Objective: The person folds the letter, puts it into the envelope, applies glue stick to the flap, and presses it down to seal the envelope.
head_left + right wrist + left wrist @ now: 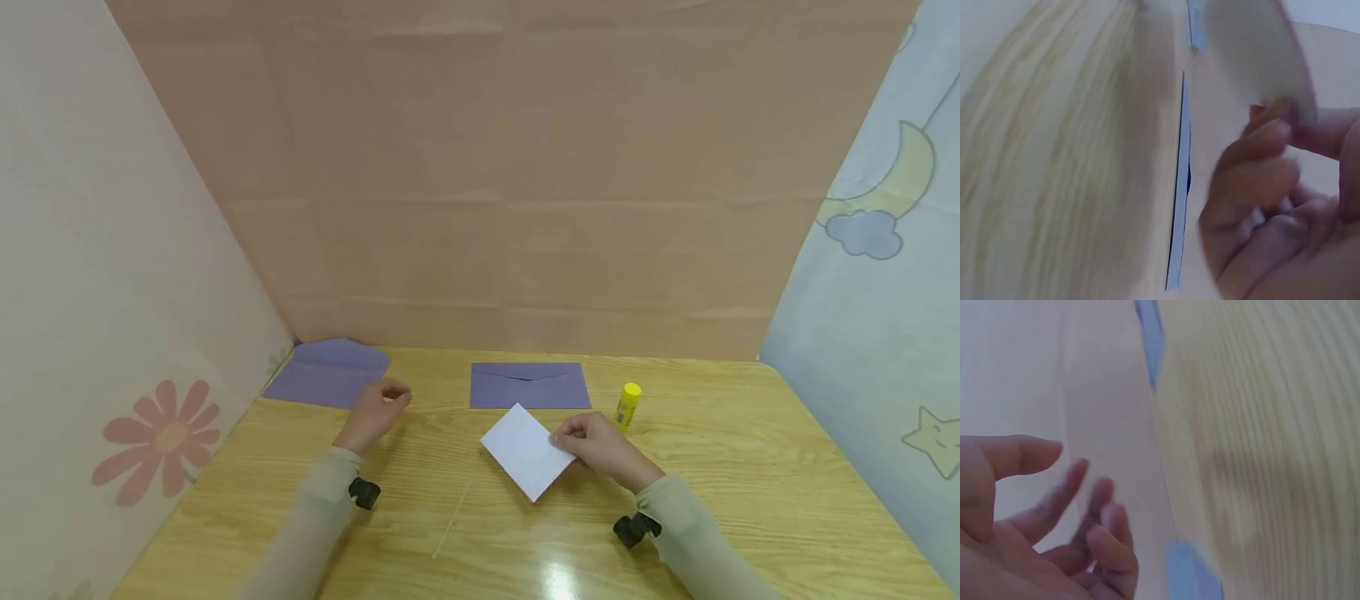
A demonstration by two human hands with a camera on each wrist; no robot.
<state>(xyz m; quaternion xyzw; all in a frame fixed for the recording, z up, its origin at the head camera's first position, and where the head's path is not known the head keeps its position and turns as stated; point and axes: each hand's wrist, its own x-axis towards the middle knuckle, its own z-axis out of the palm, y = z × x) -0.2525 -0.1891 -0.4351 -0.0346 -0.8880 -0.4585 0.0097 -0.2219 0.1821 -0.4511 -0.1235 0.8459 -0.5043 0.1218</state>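
Nearest me, two pale sleeves (311,500) are running up over the wood table (750,467), and a small black camera (365,492) is sitting at the left wrist, a matching black camera (637,528) at the right. Between the forearms a thin pale strip (452,521) is lying aslant on the wood. A little beyond it, the white card (528,454) is showing a blank face, turned corner-on like a diamond, with a pinkish edge appearing from the right wrist's side. It is hanging in front of the person, over the middle of the table, and the right hand (603,450) is pinching its right corner between thumb and curled fingers. The left hand (375,412) is hovering well apart from it, holding nothing, thumb parted from the loosely bent fingers. Just past the right hand a yellow glue stick (627,406) is standing upright, wearing a small dark label whose print is too tiny for me to read. Farther back, a purple envelope (530,387) is lying flat, its flap folded down, while another purple envelope (330,375) is resting at the far left corner, flap spread away, partly behind the left hand. Beyond, a brownish sheet (510,192) is covering the back wall.
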